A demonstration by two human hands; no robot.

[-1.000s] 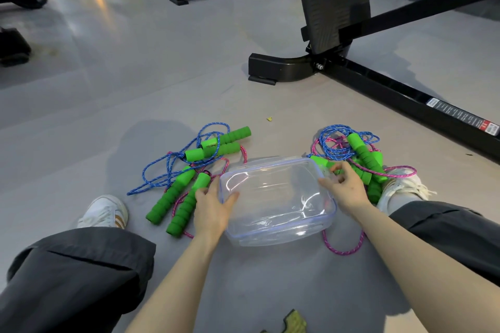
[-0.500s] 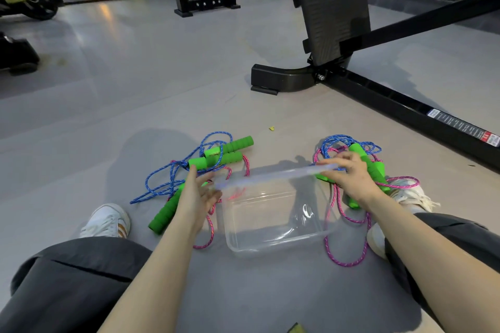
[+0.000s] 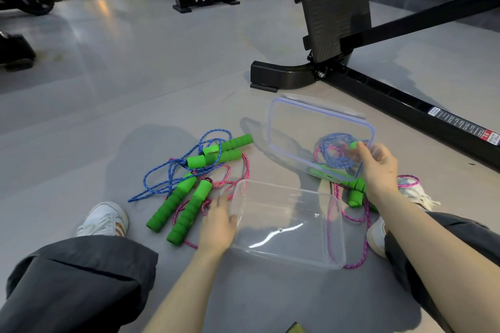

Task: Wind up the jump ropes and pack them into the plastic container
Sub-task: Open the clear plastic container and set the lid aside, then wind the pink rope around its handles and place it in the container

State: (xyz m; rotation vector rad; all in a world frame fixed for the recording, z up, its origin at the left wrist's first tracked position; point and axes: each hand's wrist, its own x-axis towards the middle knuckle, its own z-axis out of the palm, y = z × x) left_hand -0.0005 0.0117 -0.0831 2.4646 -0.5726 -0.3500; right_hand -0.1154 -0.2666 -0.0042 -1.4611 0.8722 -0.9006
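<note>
While the lid (image 3: 297, 130) is held up, tilted, over the right heap of jump ropes (image 3: 354, 192), the plastic container (image 3: 284, 227) stands open on the floor (image 3: 135, 89) between the person's legs, and nothing is packed in it yet. The lid is pinched at its near right edge by the right hand (image 3: 378, 170), with the thumb on the near face and the fingers curled behind. The left hand (image 3: 219, 224) rests against the left wall of the container, its fingers nearly straight, so the box is only steadied, not gripped.

The step in hand is judged to be the putting away of the lid. It is best laid flat on bare floor, away from both heaps, so that no cord is trapped under it. The open floor beyond the container, before the black machine frame (image 3: 405, 105), seems the safest place.

For the winding, the left heap of jump ropes (image 3: 189, 170) lies just beside the left hand. The blue and pink cords there are crossed over each other and should be separated before they are coiled. A pink cord also runs along the right wall of the container and could be dragged with it. The room at the sides is limited by the legs and by both shoes.
</note>
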